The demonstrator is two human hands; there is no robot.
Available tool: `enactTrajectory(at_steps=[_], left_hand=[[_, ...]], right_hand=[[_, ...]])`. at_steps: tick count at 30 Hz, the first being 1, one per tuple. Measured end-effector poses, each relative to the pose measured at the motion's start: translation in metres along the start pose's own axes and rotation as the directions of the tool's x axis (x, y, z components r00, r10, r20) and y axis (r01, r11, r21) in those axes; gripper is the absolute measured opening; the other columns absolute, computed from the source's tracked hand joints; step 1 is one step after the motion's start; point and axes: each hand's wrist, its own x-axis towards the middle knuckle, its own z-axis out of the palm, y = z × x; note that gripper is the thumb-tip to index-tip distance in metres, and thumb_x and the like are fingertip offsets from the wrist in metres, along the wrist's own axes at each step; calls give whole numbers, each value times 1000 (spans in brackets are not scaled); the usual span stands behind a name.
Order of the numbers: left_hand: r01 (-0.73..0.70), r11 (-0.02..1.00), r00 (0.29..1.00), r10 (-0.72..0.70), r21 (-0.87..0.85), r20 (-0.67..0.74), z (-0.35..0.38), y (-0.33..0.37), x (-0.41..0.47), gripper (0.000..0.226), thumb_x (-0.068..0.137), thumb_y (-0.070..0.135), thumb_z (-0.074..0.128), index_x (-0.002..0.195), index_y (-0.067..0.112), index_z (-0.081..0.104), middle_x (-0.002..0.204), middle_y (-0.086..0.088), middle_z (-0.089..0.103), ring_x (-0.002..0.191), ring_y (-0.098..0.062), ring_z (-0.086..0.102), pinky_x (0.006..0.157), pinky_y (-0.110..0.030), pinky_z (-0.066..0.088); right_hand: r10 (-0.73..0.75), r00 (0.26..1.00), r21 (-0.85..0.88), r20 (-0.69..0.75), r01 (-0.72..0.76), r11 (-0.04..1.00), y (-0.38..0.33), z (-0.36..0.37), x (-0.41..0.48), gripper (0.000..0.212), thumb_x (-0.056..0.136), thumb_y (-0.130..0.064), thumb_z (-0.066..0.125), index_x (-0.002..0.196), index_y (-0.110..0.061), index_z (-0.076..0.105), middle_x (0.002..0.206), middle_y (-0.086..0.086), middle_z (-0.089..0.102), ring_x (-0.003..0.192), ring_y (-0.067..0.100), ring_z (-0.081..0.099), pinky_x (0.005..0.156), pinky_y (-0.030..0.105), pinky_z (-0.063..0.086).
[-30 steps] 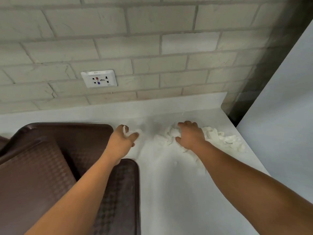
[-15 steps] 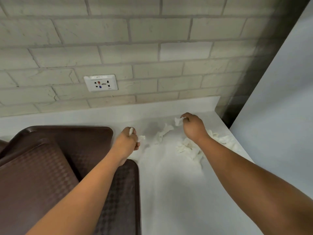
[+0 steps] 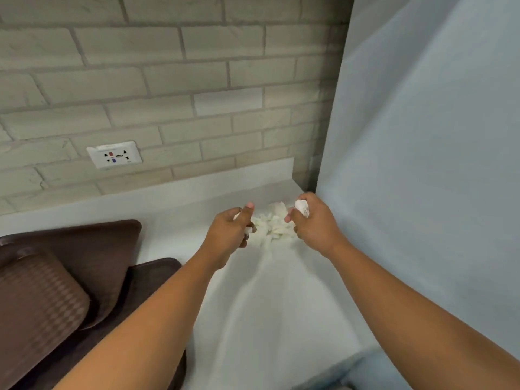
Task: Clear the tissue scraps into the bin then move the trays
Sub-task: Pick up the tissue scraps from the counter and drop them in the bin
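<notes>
Head view: your left hand (image 3: 230, 235) and right hand (image 3: 316, 225) have raked the scattered scraps (image 3: 271, 225) into one pile between them on the counter (image 3: 267, 319). Each hand is curled round a wad. Gathering looks nearly done, and the trays (image 3: 70, 277) wait at your left.

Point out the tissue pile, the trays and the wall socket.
tissue pile (image 3: 271, 226), head view, middle of the heap.
trays (image 3: 84, 240), head view, rear tray's flat base.
wall socket (image 3: 114, 157), head view, faceplate centre.

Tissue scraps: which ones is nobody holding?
The loose heap on the counter; the left hand and right hand grip the other scraps.
</notes>
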Motion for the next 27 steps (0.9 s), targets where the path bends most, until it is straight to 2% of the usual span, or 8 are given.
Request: enactTrajectory(at_steps=[3,5,7,9,16,20,24,27], left_hand=[[37,999,998,-37,12,45,53,0,-34,54,88,63,57,66,15,47,57,1,44,49,-16,36,47,-24,32],[83,994,993,-88,73,79,88,-6,-58,59,86,71,53,67,15,42,58,2,36,50,-17,31,46,-24,27],[129,981,982,-147,148,120,122,-17,-82,63,84,78,44,66,17,43,57,4,36,51,-16,30,48,-25,27],[141,964,972,-178,223,154,153,-29,-108,64,86,79,37,63,20,44,53,7,38,50,-15,31,50,-26,28],[-47,870,960,-97,491,264,221,-95,-181,61,100,57,34,60,11,40,56,-3,43,53,-17,39,57,-32,31],[-36,854,935,-156,519,320,237,-148,-197,57,102,49,35,58,13,38,50,3,37,46,-10,35,50,-29,28],[33,834,904,-259,551,339,249,-209,-200,59,103,40,42,50,17,31,40,9,33,37,-3,33,43,-18,25],[81,810,881,-330,581,338,257,-266,-196,58,102,36,47,47,17,40,44,8,44,43,-1,41,53,-25,38]], right_hand=[[20,1000,20,-17,-19,1000,21,-45,-49,9,94,-19,54,89,-26,58,70,3,66,53,12,53,54,30,45],[31,999,-40,-33,-33,999,36,-73,-83,18,95,-33,58,81,-22,57,64,-1,57,56,16,53,54,30,44],[62,995,-108,-83,-71,992,52,-98,-118,43,93,-49,57,70,-15,46,60,-3,46,55,13,45,55,27,38],[103,984,-103,-145,-119,988,68,-117,-154,53,95,-54,49,63,-15,33,58,-1,34,51,11,33,53,27,29],[295,930,-21,-220,-307,952,146,-144,-248,55,102,-37,45,53,-20,27,48,-10,32,43,3,31,52,28,28],[394,894,-29,-212,-408,912,190,-134,-277,58,103,-35,44,48,-24,28,40,-11,34,43,5,32,51,29,28],[499,840,-76,-211,-523,849,245,-115,-298,55,103,-36,41,52,-20,30,49,-6,34,49,11,33,53,29,27],[589,785,-114,-195,-614,781,295,-98,-314,54,104,-37,38,52,-23,34,52,-7,37,51,9,35,52,27,27]])
